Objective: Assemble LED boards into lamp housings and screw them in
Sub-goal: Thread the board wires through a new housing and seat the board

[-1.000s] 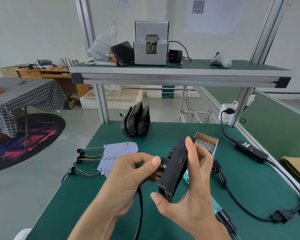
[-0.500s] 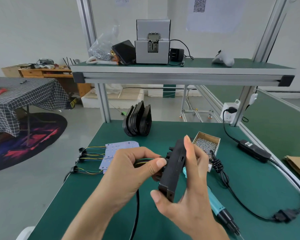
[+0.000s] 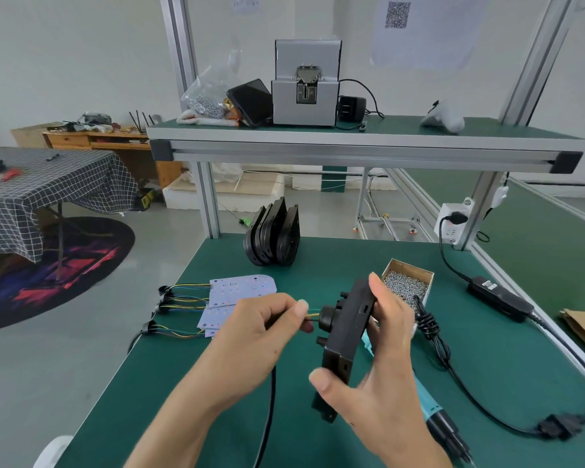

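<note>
Above the green counter (image 3: pixel 368 258) you hold the lamp housing (image 3: pixel 347 336) on edge, clear of the surface — your right hand (image 3: pixel 382 376) has its grip clamped on it, thumb on the near corner, fingers over the far edge. Behind stands a stack of spare housings (image 3: pixel 272 238); to the left lie the LED boards (image 3: pixel 237 298), and right of the housing the box of screws (image 3: pixel 407 285). Your left hand (image 3: pixel 260 329) pinches the coloured wires (image 3: pixel 313 314) at the housing's round port.
</note>
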